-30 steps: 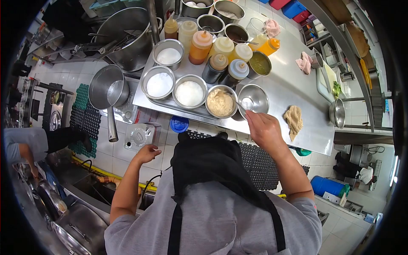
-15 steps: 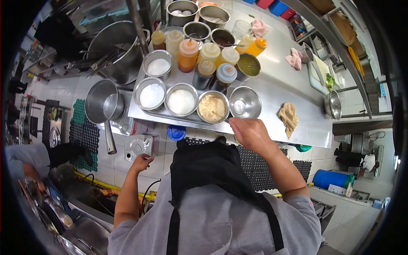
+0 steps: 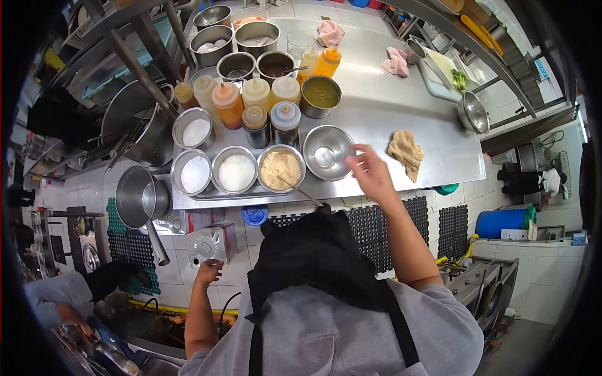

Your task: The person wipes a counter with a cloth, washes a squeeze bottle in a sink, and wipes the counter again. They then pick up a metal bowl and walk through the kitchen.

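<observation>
The near steel bowl [image 3: 326,152], nearly empty with a small pale patch at its bottom, sits at the near edge of the desk [image 3: 401,106], just right of the tray's front row of bowls, and it is the thing closest to the right hand [image 3: 370,170]. That hand hovers over the bowl's right rim, arm stretched forward from the shoulder, palm down, fingers [image 3: 356,150] spread loosely and gripping nothing. The left hand [image 3: 210,271] hangs low beside the body, well off the desk over the tiled floor, fingers lightly curled and, as far as I can tell, empty. A spoon [image 3: 300,189] lies propped in the beige-paste bowl [image 3: 280,168], its handle sticking out past the desk's near edge toward the apron; in my judgement the risk lies here, since a sleeve or forearm sweeping back could catch that handle and flip paste onto the floor, or nudge the light steel bowl off the edge. Left along the tray stand two bowls of white powder [image 3: 236,172], with a third [image 3: 195,132] behind them. Farther back, squeeze bottles [image 3: 257,106] crowd together, tall enough to topple if a reaching hand clips them. A crumpled tan cloth [image 3: 406,150] lies to the right, and at the far edge stand more steel pots [image 3: 257,34] and pink rags [image 3: 330,32].
</observation>
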`<state>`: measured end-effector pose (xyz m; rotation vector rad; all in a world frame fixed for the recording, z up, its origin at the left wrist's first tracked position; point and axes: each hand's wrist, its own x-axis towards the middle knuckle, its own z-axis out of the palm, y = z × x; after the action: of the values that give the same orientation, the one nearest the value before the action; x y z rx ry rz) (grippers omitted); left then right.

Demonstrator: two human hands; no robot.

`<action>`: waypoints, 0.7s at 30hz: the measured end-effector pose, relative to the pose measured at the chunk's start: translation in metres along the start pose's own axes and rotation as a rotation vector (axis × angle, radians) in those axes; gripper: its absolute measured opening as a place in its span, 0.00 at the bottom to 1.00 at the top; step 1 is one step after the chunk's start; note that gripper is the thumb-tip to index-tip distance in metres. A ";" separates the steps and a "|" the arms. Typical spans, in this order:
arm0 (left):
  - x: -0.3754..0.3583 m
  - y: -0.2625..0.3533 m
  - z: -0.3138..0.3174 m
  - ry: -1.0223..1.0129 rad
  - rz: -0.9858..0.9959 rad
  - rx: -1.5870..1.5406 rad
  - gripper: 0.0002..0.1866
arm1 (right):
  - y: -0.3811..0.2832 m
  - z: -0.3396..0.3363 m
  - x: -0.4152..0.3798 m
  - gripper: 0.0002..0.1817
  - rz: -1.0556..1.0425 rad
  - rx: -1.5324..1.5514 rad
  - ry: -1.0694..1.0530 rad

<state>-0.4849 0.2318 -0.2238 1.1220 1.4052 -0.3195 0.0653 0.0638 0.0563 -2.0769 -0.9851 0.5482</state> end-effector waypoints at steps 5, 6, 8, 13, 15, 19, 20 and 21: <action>-0.015 0.020 0.011 0.035 0.018 0.037 0.24 | 0.074 0.015 0.014 0.38 0.576 0.454 -0.193; -0.022 0.027 0.014 0.024 0.032 0.054 0.23 | 0.082 0.025 0.014 0.33 0.564 0.617 -0.206; -0.035 0.045 0.021 0.014 0.070 0.108 0.24 | 0.098 0.036 0.015 0.29 0.531 0.804 -0.213; -0.072 0.100 0.055 -0.120 0.175 0.215 0.27 | 0.131 -0.013 -0.016 0.15 0.486 0.744 0.027; -0.092 0.136 0.087 -0.159 0.217 0.261 0.28 | 0.175 -0.055 -0.045 0.13 0.401 0.265 -0.063; -0.107 0.209 0.192 -0.376 0.396 0.492 0.26 | 0.235 -0.141 -0.141 0.13 0.548 0.466 0.032; -0.121 0.238 0.231 -0.462 0.452 0.496 0.25 | 0.254 -0.163 -0.167 0.12 0.585 0.464 0.062; -0.138 0.271 0.273 -0.546 0.507 0.498 0.25 | 0.289 -0.178 -0.194 0.11 0.628 0.506 0.087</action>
<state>-0.1428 0.0979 -0.0455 1.5999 0.5383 -0.5731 0.1946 -0.2896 -0.0486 -1.8881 -0.0895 0.9040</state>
